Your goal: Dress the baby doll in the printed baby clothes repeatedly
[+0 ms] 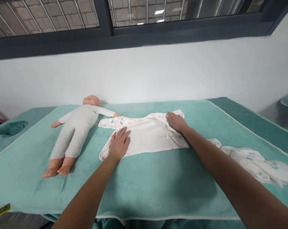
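Note:
A white baby shirt (148,135) with a small coloured print on its sleeves lies spread out on the green bed cover (158,184). My left hand (119,143) rests flat on the shirt's left part, fingers apart and pointing away from me. On the upper right, by the right sleeve, my right hand (176,121) presses on the cloth, its fingers stretched out and partly overlapping the printed fabric. To the left a baby doll (79,124) in a white bodysuit lies on its back, its hand touching the shirt's left sleeve.
A crumpled white printed garment (253,162) lies at the right, partly behind my right forearm. The white wall (139,76) rises behind the bed, below a dark-framed window (144,39) with bars. A yellow label (1,211) shows at the lower left.

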`<action>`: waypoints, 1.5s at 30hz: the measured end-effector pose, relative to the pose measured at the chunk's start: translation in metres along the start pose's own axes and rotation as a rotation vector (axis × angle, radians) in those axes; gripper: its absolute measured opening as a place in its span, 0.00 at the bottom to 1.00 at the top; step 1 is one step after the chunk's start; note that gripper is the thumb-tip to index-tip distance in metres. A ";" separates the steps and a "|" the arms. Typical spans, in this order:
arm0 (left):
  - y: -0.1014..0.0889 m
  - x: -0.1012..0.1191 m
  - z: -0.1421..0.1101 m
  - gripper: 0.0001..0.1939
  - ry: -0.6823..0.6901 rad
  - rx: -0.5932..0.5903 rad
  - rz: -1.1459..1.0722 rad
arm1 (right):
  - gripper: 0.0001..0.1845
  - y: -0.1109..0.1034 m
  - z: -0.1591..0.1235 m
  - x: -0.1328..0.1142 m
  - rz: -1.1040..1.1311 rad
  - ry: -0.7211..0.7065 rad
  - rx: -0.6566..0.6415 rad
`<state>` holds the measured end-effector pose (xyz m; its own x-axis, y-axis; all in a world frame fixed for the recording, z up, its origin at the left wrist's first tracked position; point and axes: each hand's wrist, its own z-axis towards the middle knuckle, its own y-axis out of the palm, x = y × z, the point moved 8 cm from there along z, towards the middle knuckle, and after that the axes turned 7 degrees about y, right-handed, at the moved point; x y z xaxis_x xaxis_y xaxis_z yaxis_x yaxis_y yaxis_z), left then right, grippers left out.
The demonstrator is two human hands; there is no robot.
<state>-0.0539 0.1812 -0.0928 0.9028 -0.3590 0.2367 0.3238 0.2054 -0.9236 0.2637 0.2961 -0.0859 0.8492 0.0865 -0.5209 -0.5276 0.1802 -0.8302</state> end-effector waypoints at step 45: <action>0.013 0.026 0.074 0.26 0.077 -0.058 0.176 | 0.28 0.104 -0.008 -0.153 -0.254 -0.197 -0.151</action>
<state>-0.0054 0.2422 -0.0763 0.9191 -0.3912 0.0481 0.1436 0.2188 -0.9651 0.0786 0.2936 -0.0939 0.9337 0.2478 -0.2583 -0.2842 0.0747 -0.9558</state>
